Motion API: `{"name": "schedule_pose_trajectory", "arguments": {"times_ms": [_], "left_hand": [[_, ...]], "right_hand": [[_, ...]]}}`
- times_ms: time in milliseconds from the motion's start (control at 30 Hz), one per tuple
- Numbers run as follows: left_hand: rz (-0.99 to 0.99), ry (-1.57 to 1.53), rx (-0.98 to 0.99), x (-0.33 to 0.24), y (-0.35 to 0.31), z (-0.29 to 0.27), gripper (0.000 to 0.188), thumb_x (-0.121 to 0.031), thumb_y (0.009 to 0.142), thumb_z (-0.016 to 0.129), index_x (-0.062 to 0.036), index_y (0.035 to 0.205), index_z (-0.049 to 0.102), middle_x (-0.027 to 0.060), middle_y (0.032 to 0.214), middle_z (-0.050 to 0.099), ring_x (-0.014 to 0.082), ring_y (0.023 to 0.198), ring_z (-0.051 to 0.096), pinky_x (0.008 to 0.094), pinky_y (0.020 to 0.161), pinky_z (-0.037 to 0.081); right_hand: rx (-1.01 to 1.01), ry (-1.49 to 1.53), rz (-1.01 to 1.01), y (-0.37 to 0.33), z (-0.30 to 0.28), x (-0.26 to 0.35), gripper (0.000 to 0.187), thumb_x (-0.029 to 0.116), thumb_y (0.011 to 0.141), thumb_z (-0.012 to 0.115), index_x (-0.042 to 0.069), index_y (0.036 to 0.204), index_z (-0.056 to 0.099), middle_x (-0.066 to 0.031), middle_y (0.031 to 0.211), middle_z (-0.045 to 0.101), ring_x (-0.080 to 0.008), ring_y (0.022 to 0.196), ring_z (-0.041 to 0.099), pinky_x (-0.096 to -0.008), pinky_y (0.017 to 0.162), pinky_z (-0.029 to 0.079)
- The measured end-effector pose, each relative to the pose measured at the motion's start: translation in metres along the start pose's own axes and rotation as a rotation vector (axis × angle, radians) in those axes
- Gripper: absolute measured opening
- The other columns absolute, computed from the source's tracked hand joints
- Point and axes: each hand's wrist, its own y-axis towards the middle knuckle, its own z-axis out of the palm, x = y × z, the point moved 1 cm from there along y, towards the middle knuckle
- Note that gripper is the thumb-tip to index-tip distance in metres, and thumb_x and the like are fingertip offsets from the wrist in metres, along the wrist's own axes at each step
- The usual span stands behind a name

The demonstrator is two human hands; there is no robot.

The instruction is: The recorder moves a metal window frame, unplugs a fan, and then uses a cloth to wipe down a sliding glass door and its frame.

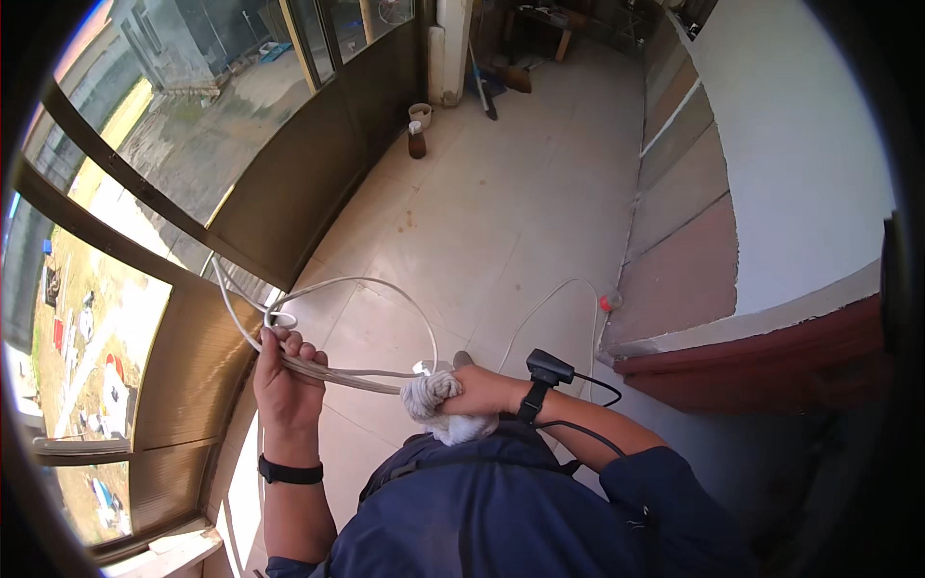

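Observation:
My left hand (pixel 289 380) grips a bundle of looped white cable (pixel 358 380) with its fingers curled round it. From there the bundle runs across to my right hand (pixel 479 387), which is closed on a bunched white cloth (pixel 434 397) at the cable's other side. Whether the cloth wraps fully round the cable is hidden. A wide loop of the cable arches up between the hands, and a small white piece, perhaps a plug, sits just above the cloth. More cable rises past my left hand toward the window frame.
A thin cable trails over the tiled floor (pixel 462 222) by a red-capped clear bottle (pixel 610 302) at the right wall. Glazed panels (pixel 289 173) line the left. Farther off stand a brown bottle (pixel 416 144), a pale pot (pixel 420 114) and a broom (pixel 482 82).

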Motion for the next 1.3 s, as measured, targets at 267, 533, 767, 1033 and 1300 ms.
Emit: {"name": "schedule_pose_trajectory", "arguments": {"times_ms": [267, 533, 767, 1033, 1300], "left_hand": [[0.411, 0.216, 0.002, -0.179, 0.046, 0.011, 0.025, -0.028, 0.104, 0.040, -0.0076, 0.092, 0.048, -0.0013, 0.072, 0.042, 0.0093, 0.060, 0.043, 0.0263, 0.061, 0.046], [0.553, 0.461, -0.207, -0.328, 0.111, -0.002, 0.025, -0.028, 0.103, 0.042, -0.0097, 0.086, 0.044, -0.0028, 0.066, 0.036, 0.0076, 0.053, 0.034, 0.0218, 0.049, 0.036], [0.356, 0.801, -0.423, -0.206, 0.278, -0.004, 0.016, -0.028, 0.099, 0.053, -0.0123, 0.097, 0.054, -0.0067, 0.067, 0.042, 0.0022, 0.054, 0.038, 0.0172, 0.048, 0.033], [-0.153, 1.124, -0.091, 0.000, 0.433, 0.029, 0.017, -0.023, 0.098, 0.054, -0.0087, 0.088, 0.052, -0.0018, 0.067, 0.045, 0.0088, 0.055, 0.044, 0.0250, 0.050, 0.038], [-0.346, 1.454, 0.513, 0.187, 0.496, 0.113, 0.018, -0.015, 0.094, 0.055, 0.0016, 0.086, 0.052, 0.0100, 0.072, 0.062, 0.0142, 0.061, 0.060, 0.0320, 0.056, 0.049]], "right_hand": [[-0.177, -0.469, 0.136, -0.043, -0.131, -0.115, 0.033, 0.039, 0.071, 0.065, 0.014, 0.093, 0.069, -0.0118, 0.095, 0.069, -0.0326, 0.091, 0.064, -0.0411, 0.080, 0.051], [-0.271, -0.513, 0.482, -0.094, -0.216, -0.183, 0.033, 0.039, 0.073, 0.067, 0.011, 0.090, 0.068, -0.0131, 0.093, 0.068, -0.0344, 0.087, 0.065, -0.0424, 0.081, 0.051], [-0.973, 0.523, 0.563, -0.067, -0.264, -0.209, 0.032, 0.017, 0.074, 0.068, -0.004, 0.098, 0.067, -0.0127, 0.091, 0.069, -0.0245, 0.084, 0.067, -0.0340, 0.074, 0.050], [-0.832, 1.310, -0.025, 0.087, -0.346, -0.037, 0.027, 0.012, 0.087, 0.059, 0.002, 0.112, 0.060, -0.0085, 0.098, 0.067, -0.0208, 0.087, 0.067, -0.0351, 0.077, 0.055], [-0.616, 1.344, -0.210, 0.208, -0.376, 0.037, 0.031, 0.012, 0.086, 0.066, 0.001, 0.114, 0.060, -0.0088, 0.104, 0.067, -0.0183, 0.091, 0.066, -0.0332, 0.084, 0.052]]}}
